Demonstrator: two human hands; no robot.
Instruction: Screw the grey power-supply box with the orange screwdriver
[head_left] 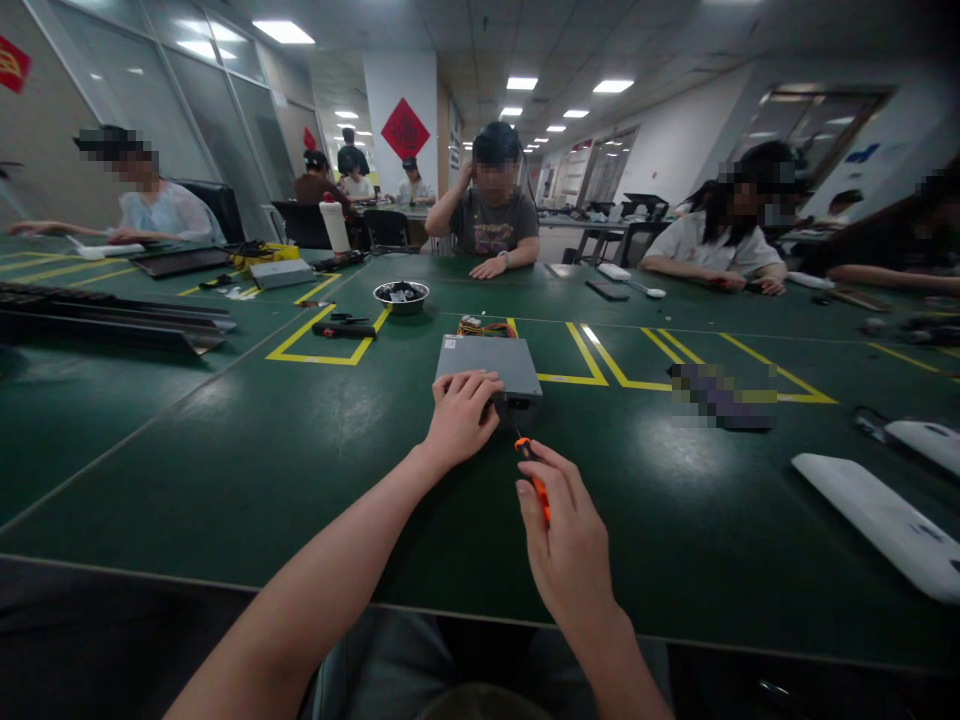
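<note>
A grey metal computer power supply lies on the green table in front of me, its bundle of coloured wires at the far side. My left hand grips its near left part, fingers across the top and thumb toward the near side. In my right hand is an orange and black screwdriver, held between thumb and fingers. The shaft points at the near face of the power supply, below its socket. Whether the tip touches a screw is too small to tell.
Beyond the power supply stands a metal bowl of small dark parts. Tools lie left, inside yellow tape. Long metal rails are at far left. White devices and a blurred dark item lie right. Several people sit around the table.
</note>
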